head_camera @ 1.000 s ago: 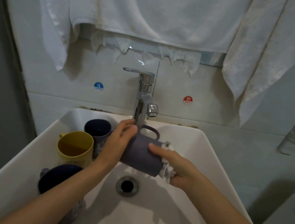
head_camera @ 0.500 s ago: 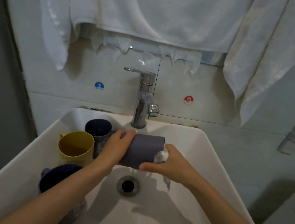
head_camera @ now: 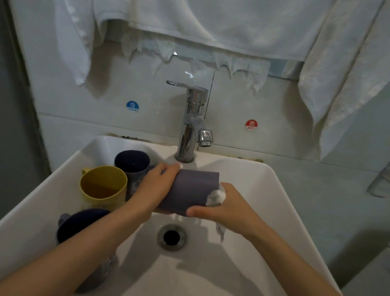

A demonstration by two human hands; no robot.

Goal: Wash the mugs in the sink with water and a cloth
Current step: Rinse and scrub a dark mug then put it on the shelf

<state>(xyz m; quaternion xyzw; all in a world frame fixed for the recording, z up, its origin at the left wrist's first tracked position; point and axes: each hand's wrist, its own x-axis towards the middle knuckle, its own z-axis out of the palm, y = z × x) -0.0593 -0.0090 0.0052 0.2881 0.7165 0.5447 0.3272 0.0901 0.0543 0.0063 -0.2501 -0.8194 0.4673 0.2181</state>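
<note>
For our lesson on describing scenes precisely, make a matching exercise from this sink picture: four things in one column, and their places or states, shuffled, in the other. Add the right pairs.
Things
1. yellow mug
2. grey mug
3. white cloth
4. red sticker

Places or states
A. on the wall, right of the tap
B. lying sideways, gripped by the left hand
C. upright at the left side of the sink
D. bunched in the right hand, against the grey mug's end

Pairs: 1-C, 2-B, 3-D, 4-A
</note>
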